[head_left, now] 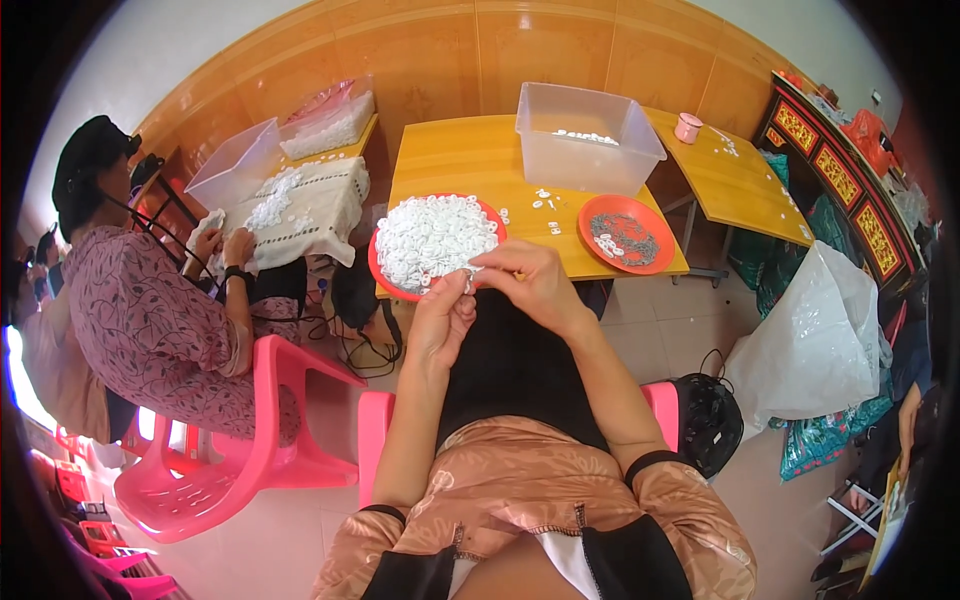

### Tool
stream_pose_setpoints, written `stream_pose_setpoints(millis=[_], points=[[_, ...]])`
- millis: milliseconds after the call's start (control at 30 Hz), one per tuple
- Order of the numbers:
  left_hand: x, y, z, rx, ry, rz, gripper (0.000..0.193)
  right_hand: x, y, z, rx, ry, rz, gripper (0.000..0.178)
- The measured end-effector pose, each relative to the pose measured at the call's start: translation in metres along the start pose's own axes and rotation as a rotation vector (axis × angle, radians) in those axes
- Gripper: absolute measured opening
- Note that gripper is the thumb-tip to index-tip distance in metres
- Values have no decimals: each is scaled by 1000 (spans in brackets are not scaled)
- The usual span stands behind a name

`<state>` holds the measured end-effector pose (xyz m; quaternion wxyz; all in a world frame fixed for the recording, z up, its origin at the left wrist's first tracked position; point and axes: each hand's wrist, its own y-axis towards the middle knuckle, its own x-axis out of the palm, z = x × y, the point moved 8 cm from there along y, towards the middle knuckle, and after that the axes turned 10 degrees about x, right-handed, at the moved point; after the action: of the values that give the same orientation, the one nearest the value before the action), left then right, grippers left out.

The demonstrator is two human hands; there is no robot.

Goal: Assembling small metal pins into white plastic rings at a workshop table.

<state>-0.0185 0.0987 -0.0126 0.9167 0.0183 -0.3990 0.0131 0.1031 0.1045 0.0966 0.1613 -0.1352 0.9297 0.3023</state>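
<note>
My left hand (447, 318) and my right hand (538, 287) meet in front of me at the near edge of the table (450, 150). The left fingers are curled, with thumb and forefinger pinched on a small white plastic piece (469, 281). My right thumb and forefinger close on the same spot, and what they grip is too small to make out. Just beyond the hands is a red basin (374, 262) heaped with small white plastic pieces (440, 235). To the right, a red plate (592, 210) holds small grey metal parts (632, 240) and several white pieces.
A clear plastic bin (550, 160) with white pieces stands at the back. On the left a person (170, 310) works at a cloth-covered table (325, 205), beside a pink chair (240, 470). A pink cup (688, 127) stands on the right table; a white sack (815, 340) is below.
</note>
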Motion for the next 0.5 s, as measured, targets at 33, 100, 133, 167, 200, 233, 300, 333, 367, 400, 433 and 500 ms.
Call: stream_pose_setpoints(millis=[33, 100, 133, 167, 200, 233, 300, 333, 367, 400, 433, 500], points=[[2, 0, 2, 23, -3, -18, 12, 2, 0, -1, -2, 1, 0, 13], [5, -2, 6, 43, 12, -16, 12, 5, -3, -14, -102, -75, -5, 14], [6, -3, 8, 62, 27, -13, 13, 6, -3, -16, -102, -75, -6, 14], [7, -4, 9, 63, 26, -13, 13, 5, -4, -19, -117, -98, 28, 13], [8, -5, 10, 67, 6, -16, 12, 4, -4, -21, -131, -121, 62, 12], [10, -6, 11, 71, -14, -19, 11, 3, -4, -22, -131, -121, 62, 12], [18, -9, 15, 91, -28, 14, 12, -1, -5, -28, -187, -194, 139, 8], [20, -10, 19, 110, -43, 45, 16, 0, -5, -27, -187, -193, 141, 8], [23, -11, 21, 110, -42, 45, 16, -4, -5, -21, -114, -79, 178, 6], [24, -12, 25, 126, -1, 50, 21, -8, -5, -14, -43, 35, 214, 5], [25, -13, 28, 142, 39, 55, 27, -8, -6, -11, -45, 35, 215, 5], [28, -16, 34, 161, 85, 57, 29, -2, -7, 18, 231, 345, 136, 8]])
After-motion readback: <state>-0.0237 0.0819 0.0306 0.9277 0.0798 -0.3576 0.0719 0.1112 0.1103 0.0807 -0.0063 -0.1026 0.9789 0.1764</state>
